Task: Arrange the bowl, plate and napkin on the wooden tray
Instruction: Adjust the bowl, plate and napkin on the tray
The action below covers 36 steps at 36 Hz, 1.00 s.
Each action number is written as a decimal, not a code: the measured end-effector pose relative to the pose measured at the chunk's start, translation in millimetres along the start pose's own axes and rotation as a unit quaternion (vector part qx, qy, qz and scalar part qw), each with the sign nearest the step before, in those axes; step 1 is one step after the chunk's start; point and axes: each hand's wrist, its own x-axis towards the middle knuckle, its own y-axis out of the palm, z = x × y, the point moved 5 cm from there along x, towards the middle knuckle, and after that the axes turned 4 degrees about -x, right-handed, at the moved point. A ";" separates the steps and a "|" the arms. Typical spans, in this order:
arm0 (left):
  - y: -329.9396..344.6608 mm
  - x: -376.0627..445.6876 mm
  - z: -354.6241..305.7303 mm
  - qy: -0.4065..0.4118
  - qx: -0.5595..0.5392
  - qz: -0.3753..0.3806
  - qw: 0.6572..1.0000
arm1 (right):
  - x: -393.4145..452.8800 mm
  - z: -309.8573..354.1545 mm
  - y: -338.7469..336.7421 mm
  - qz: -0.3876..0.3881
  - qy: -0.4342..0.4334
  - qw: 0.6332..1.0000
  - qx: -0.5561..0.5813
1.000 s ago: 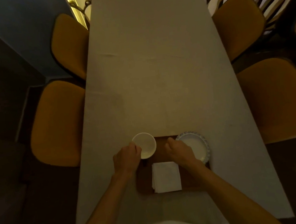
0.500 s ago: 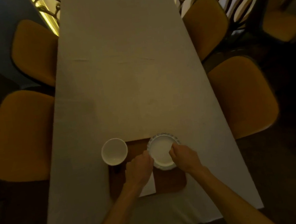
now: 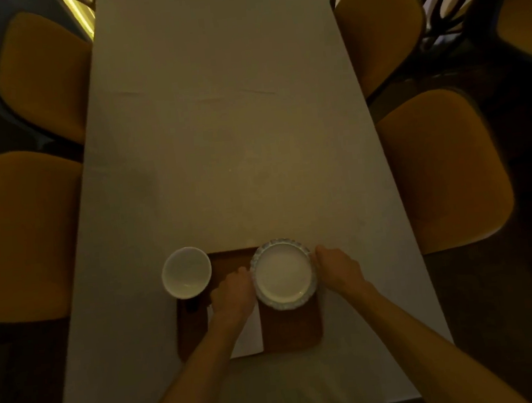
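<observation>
The plate [image 3: 282, 273] sat on the far right part of the wooden tray [image 3: 291, 330], its far rim reaching past the tray's far edge. The left hand [image 3: 233, 291] touched the plate's left rim and the right hand [image 3: 339, 267] touched its right rim. Both grips were narrow and curled against the rim; whether either one actually clamped the plate could not be told in the dim light.

The bowl [image 3: 186, 272] stood at the far left corner of the tray, overhanging the edge toward the bench [image 3: 225, 140]. The napkin [image 3: 249, 334] lay flat on the near middle of the tray, partly covered by the left forearm.

Handling notes, as judgement:
- The plate appeared to be glazed ceramic: stiff, fairly light, slippery and breakable. It should be held at opposite points of the rim, thumbs on top, and set down flat without sliding.
- The bowl appeared similar. It should be gripped across the rim or cupped under the wall, and moved fully onto the tray.
- The napkin was soft and light. It should be pinched at a folded edge so that it does not unfold.
</observation>
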 end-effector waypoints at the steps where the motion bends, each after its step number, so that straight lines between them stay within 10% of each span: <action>1: 0.1 1.3 0.1 0.003 0.001 0.007 1.000 | 2.4 0.0 -0.6 -0.002 -0.003 1.000 -0.013; 36: 9.0 16.9 4.6 -0.013 -0.105 0.028 0.994 | -3.5 -1.2 1.9 0.032 0.002 0.999 -0.009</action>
